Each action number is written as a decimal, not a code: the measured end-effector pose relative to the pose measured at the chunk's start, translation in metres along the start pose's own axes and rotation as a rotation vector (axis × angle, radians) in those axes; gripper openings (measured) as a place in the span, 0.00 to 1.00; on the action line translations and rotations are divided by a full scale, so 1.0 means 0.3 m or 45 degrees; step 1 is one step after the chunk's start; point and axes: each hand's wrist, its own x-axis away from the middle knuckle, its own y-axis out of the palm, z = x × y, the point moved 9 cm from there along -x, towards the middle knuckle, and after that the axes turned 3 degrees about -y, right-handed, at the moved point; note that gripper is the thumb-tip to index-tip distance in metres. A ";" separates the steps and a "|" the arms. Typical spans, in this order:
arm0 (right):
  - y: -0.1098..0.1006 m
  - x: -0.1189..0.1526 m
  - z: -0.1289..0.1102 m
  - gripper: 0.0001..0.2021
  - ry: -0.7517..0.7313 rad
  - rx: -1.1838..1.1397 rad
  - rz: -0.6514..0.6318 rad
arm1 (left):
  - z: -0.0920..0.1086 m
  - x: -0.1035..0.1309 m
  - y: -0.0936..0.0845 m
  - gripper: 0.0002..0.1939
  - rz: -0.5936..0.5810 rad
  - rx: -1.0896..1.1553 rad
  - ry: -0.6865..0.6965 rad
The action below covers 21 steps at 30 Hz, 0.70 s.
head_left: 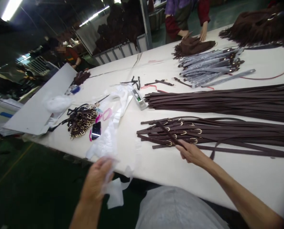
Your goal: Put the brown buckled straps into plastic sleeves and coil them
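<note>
Near the table's front edge, my left hand [99, 176] is closed on a thin, translucent white strip [115, 192] that hangs down below it. My right hand [188, 152] grips a dark brown strap [169, 133], its free end pointing up and left. Beneath that strap lies a row of brown straps with gold buckles [199, 130], running off to the right. Behind them is a thick bundle of plain brown straps [204, 103]. White film pieces [105, 143] lie on the table just beyond my left hand.
On the white table [127, 152] are a phone [96, 130], a pile of buckled short straps [82, 121], a clear box [139, 99] and plastic-wrapped straps [209, 66]. A white board [41, 101] leans at left. Across the table, a person's hands [203, 31] touch a brown fringed item [194, 46].
</note>
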 end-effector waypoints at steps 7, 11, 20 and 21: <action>-0.357 0.327 -0.107 0.14 0.016 0.055 0.239 | 0.000 -0.046 0.517 0.10 -0.663 -0.048 0.168; -0.448 0.444 -0.131 0.15 0.048 0.131 0.292 | 0.016 -0.042 0.587 0.10 -0.770 -0.165 0.217; -0.200 0.238 -0.187 0.26 0.169 -0.965 0.065 | 0.072 0.001 0.618 0.09 -0.801 -0.239 0.459; -0.160 0.200 -0.211 0.25 0.132 -1.060 0.019 | 0.073 0.005 0.617 0.09 -0.797 -0.284 0.468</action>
